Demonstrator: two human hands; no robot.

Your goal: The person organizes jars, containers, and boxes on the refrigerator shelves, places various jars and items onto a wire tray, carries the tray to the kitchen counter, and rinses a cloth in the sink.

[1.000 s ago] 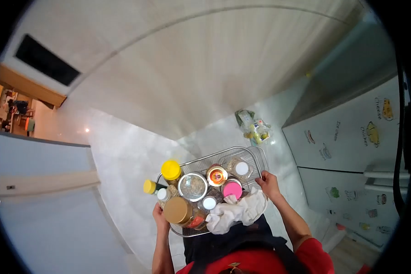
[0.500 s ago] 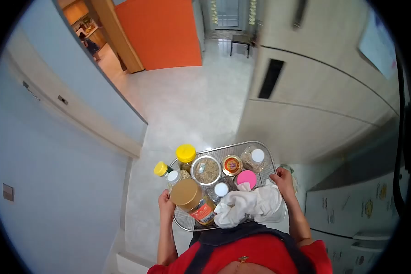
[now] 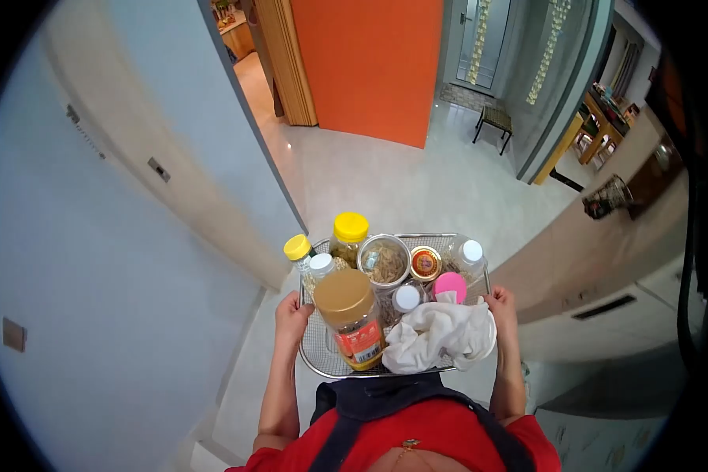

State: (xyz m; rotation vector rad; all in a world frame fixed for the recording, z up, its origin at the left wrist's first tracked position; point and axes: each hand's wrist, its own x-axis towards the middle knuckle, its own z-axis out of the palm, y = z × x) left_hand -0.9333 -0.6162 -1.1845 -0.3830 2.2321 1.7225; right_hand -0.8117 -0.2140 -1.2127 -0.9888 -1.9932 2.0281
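Note:
Between my two hands is a wire mesh tray carrying several jars. My left hand grips its left rim, and my right hand is closed on the right rim. A large jar with a gold lid stands at the near left. Behind it are yellow-lidded jars, one tall and one small, and a white-capped bottle. A round container of dried pieces, a red-and-gold lidded jar and a pink-lidded jar fill the middle. A crumpled white cloth covers the near right.
An orange panel stands ahead, beside a wooden door frame. Farther off are a small stool and a grey door. A blue-grey wall runs along my left; pale cabinets stand on the right.
The view has shifted so the orange panel and stool sit farther right, and a room at the right has come into sight. Both hands still hold the tray.

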